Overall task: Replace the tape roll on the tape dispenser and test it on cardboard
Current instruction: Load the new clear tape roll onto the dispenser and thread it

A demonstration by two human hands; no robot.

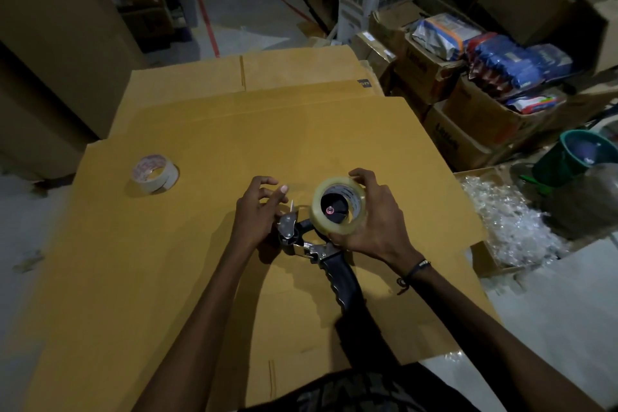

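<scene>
A black tape dispenser point(337, 273) with a ribbed handle lies on a large flat sheet of cardboard point(200, 278). A clear tape roll point(337, 207) sits around the dispenser's hub, and my right hand point(374, 221) grips the roll from its right side. My left hand point(257, 211) rests at the dispenser's metal front end, fingers partly curled, thumb and forefinger raised; whether it pinches a strip of tape I cannot tell. A second, nearly spent roll with a white core point(154, 173) lies on the cardboard to the left, apart from both hands.
More flattened cardboard point(294, 70) lies behind. Open boxes with blue packets point(511, 63) stand at the right. A box of clear plastic scraps point(511, 227) and a green bucket point(568, 157) sit at the cardboard's right edge. Tall cartons point(50, 43) rise at the left.
</scene>
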